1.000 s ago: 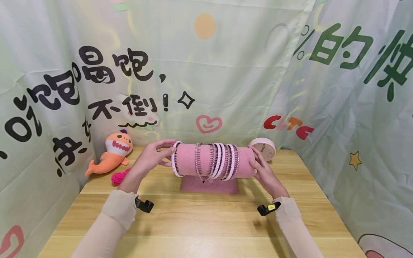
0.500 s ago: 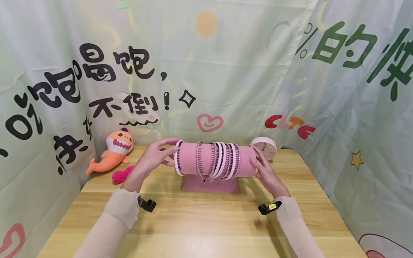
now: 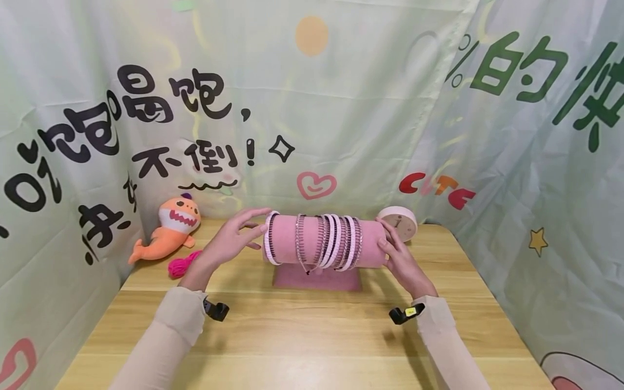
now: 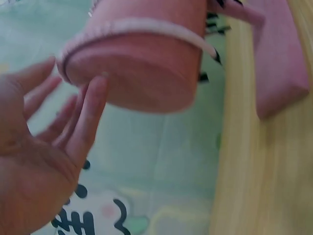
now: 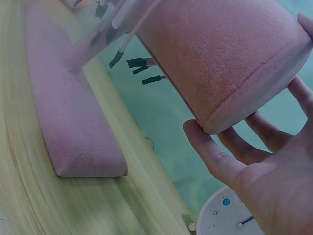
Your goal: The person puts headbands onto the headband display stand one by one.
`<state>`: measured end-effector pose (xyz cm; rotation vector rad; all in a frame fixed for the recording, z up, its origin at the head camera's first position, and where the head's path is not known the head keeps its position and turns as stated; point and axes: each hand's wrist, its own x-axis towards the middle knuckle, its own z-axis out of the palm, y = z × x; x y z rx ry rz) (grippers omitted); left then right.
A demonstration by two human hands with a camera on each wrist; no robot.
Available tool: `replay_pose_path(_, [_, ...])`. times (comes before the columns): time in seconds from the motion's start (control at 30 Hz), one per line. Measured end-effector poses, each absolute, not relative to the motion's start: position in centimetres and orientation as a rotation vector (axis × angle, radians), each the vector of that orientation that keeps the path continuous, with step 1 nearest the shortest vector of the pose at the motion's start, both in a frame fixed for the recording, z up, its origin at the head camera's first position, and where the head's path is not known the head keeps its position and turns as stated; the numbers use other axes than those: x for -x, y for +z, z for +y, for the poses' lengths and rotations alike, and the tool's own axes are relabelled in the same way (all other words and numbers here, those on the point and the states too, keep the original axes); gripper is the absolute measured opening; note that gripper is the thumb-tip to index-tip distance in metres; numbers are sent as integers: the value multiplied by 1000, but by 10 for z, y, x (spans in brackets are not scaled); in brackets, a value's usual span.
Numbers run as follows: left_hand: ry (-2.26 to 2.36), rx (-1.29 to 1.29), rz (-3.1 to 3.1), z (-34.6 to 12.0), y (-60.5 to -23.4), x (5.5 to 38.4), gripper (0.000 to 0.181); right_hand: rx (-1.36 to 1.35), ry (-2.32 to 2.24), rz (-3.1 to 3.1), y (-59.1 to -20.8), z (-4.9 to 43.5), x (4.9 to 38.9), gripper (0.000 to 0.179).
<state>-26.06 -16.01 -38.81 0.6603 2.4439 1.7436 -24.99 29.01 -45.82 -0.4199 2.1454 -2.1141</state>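
A pink plush bracelet stand [image 3: 284, 241] lies across the middle, its roll carried above a flat base [image 3: 317, 279]. A white-and-black bracelet [image 3: 270, 238] circles the roll near its left end. My left hand [image 3: 233, 238] is at that end, fingers fairly straight, fingertips right at the bracelet and the roll's edge. My right hand [image 3: 402, 262] holds the right end, fingers spread round its rim, as the right wrist view also shows. Between them, several white, black and silvery bracelets [image 3: 336, 242] sit on the roll right of centre. Dark cord tips [image 5: 139, 62] hang below.
An orange plush shark [image 3: 170, 230] sits at the back left of the wooden table [image 3: 312, 336], with a bright pink yarn bundle [image 3: 181, 265] before it. A round clock [image 3: 403, 221] stands behind my right hand. Printed curtains [image 3: 356, 135] enclose the back and sides.
The leftmost bracelet has slid slightly right, further onto the roll, with pink now showing left of it. My left fingers have straightened and eased back a little. My right hand stays in place.
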Motion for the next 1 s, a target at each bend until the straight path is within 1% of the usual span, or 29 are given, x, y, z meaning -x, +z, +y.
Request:
replay_pose_path(0.17, [1661,-868,2483,-169,-396,263,49,420,-2124,2138,-458,290,250,63])
replay_pose_path(0.37, [1627,-992,2450,-172,-401,264,49,420,-2128,2135,-459,290,250,63])
replay_pose_path(1.0, [1477,-1014,2611,-146,-402,271,49,423,-2136,2127,-459,290,251,62])
